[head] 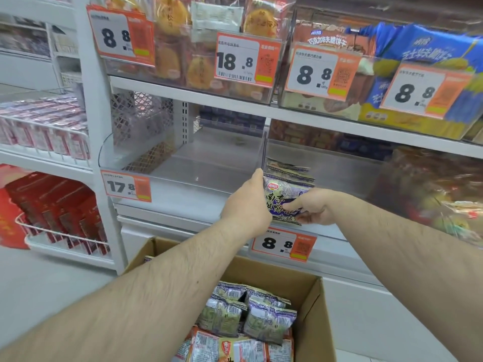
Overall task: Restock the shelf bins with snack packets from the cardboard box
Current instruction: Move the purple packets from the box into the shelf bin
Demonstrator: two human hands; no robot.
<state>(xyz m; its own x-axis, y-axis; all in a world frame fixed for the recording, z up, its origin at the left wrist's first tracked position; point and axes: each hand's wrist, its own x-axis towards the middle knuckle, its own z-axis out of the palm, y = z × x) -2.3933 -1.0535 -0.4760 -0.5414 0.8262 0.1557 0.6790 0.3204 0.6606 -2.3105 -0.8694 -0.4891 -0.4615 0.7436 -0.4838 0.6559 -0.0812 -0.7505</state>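
Both my hands hold a stack of purple-and-silver snack packets (285, 190) at the front of a clear shelf bin (339, 168) on the lower shelf. My left hand (248, 202) grips the stack's left side. My right hand (313, 209) pinches its lower right edge, thumb on the front packet. Below, an open cardboard box (311, 286) holds several more purple packets (269, 317) and orange ones (235, 348).
A clear bin (183, 163) with a 17.8 price tag (126, 186) stands left of the packets, nothing in it. An 8.8 tag (283, 244) hangs below my hands. Filled bins of pastries and biscuits line the upper shelf (235, 100). Wire racks (52, 142) with red boxes stand at the left.
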